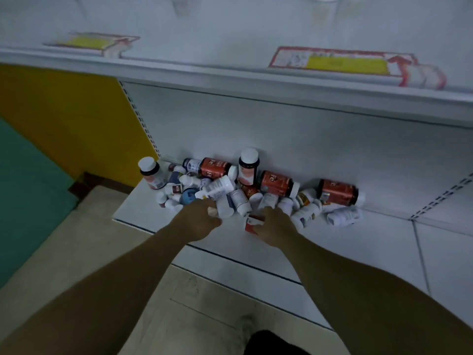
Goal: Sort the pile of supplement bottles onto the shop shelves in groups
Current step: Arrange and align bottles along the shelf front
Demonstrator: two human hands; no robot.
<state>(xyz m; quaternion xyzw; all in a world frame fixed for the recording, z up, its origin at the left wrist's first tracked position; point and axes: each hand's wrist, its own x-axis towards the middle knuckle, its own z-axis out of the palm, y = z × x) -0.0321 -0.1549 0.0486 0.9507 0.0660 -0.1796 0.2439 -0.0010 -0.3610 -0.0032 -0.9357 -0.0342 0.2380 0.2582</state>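
where the pile sits: the pile of supplement bottles (pixel 240 198) is heaped against the back wall of the bottom shelf (pixel 332 249), straight ahead of both hands and just beyond them, spreading further right than left.
axis of the bottles: the big red-labelled bottles (pixel 279 184) lie on their sides, long axis running left to right along the wall; one dark bottle (pixel 248 166) stands upright among them; the small white ones in front point every way.
left hand (pixel 201 220): at the pile's front edge, fingers curled on the near end of a white bottle (pixel 225 208) that points away from the person; blur hides how firm the grip is.
right hand (pixel 276 226): near the left hand, knuckles up, curled over a small red-and-white container (pixel 252 223) at the front edge; its fingertips are hidden.
nearer hand: both reach about equally far; the right is closer to the red-labelled group.
way out: the upper shelf (pixel 230 78), carrying price tags (pixel 332 62), overhangs the pile, so a pick probably has to come toward the person before it rises.
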